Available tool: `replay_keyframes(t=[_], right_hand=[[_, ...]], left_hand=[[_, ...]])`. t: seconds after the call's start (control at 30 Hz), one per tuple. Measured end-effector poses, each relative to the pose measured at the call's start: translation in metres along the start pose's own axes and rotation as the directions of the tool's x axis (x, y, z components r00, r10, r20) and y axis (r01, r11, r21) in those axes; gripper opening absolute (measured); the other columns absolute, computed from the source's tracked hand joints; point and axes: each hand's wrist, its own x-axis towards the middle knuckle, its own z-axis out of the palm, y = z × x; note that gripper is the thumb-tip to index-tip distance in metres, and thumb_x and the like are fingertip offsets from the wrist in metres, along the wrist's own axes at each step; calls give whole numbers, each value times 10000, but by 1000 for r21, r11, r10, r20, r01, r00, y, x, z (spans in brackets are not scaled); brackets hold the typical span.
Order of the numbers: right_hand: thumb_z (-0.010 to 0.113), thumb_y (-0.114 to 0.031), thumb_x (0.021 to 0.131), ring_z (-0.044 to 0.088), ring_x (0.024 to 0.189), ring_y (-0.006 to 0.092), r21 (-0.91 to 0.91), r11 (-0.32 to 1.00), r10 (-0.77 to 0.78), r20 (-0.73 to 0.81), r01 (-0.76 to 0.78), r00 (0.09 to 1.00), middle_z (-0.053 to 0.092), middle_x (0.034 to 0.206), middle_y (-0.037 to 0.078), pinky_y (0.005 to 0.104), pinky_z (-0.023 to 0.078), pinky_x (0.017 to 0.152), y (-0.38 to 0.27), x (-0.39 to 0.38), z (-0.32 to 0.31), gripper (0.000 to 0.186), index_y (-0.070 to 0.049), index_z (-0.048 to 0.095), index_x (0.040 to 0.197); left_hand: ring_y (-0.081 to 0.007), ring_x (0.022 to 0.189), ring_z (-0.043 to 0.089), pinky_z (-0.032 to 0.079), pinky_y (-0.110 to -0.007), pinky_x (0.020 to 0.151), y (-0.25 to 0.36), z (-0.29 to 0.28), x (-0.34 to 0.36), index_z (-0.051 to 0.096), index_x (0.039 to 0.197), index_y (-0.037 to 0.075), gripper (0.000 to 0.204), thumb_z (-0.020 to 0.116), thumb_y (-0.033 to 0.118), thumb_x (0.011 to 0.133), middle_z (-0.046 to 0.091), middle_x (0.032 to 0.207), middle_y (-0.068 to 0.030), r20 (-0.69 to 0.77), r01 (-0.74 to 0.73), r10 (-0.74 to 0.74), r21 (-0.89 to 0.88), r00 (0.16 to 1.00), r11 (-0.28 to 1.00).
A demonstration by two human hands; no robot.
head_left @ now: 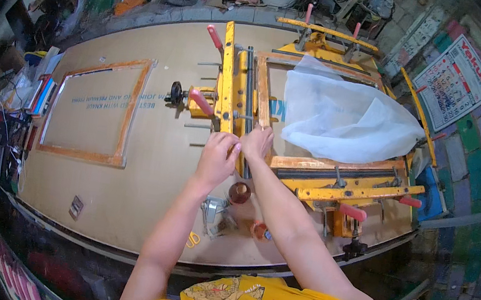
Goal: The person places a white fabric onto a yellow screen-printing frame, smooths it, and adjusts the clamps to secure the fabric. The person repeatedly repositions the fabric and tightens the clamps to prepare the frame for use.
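Both of my hands are at the near end of the left yellow clamp (226, 81). My left hand (216, 160) is closed, its fingertips bunched just below the end of the clamp's bar; whatever it pinches is hidden. Beside it my right hand (258, 142) has its fingers curled at the near left corner of a wooden frame (262, 92). What lies under those fingers I cannot make out. The frame sits between yellow clamps with red handles. Sheer white mesh fabric (348, 115) lies loosely across it, folded and crumpled on the right.
Another wooden frame (130, 112) lies on the board-topped table (143, 198) at the left. Near my forearms are a reddish-brown round container (239, 193), a metal stapler-like tool (214, 208) and yellow-handled scissors (193, 240). More clamps (362, 193) edge the right side. Clutter lines the far wall.
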Motion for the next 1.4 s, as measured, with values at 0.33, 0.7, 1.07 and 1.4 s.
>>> replay_keyframes(t=[0.33, 0.7, 1.07, 1.4], right_hand=[[753, -279, 760, 455, 1281, 421, -133, 987, 79, -83, -89, 993, 463, 1360, 233, 551, 325, 1113, -4, 83, 31, 686, 54, 477, 1292], [826, -502, 708, 413, 1380, 380, -20, 973, 232, 67, -231, 970, 439, 1453, 238, 557, 393, 1094, -30, 130, 23, 1072, 77, 336, 1465], [806, -530, 759, 652, 1105, 415, -112, 983, 151, 54, -145, 987, 645, 1221, 261, 484, 525, 951, -20, 140, 24, 993, 130, 419, 1393], [828, -518, 723, 669, 1101, 410, -120, 978, 181, 72, -172, 981, 703, 1137, 257, 481, 525, 945, -23, 142, 17, 848, 90, 556, 1248]], left_hand=[[-335, 965, 624, 506, -418, 884, -11, 14, 42, 669, 959, -19, 87, 681, 25, 885, 684, 1000, -150, 4, -56, 56, -80, 998, 995], [-319, 957, 617, 495, -398, 883, -27, 28, 61, 683, 967, -16, 89, 674, 27, 890, 684, 985, -142, 20, 29, -25, -239, 999, 970], [-312, 975, 639, 512, -392, 886, -26, 26, 63, 686, 956, -1, 158, 728, -25, 805, 692, 985, -134, 10, 50, -50, -265, 999, 963], [-285, 990, 666, 512, -372, 916, -24, 20, 63, 687, 933, 0, 197, 757, -63, 760, 711, 1011, -124, 37, 66, -57, -303, 998, 951]])
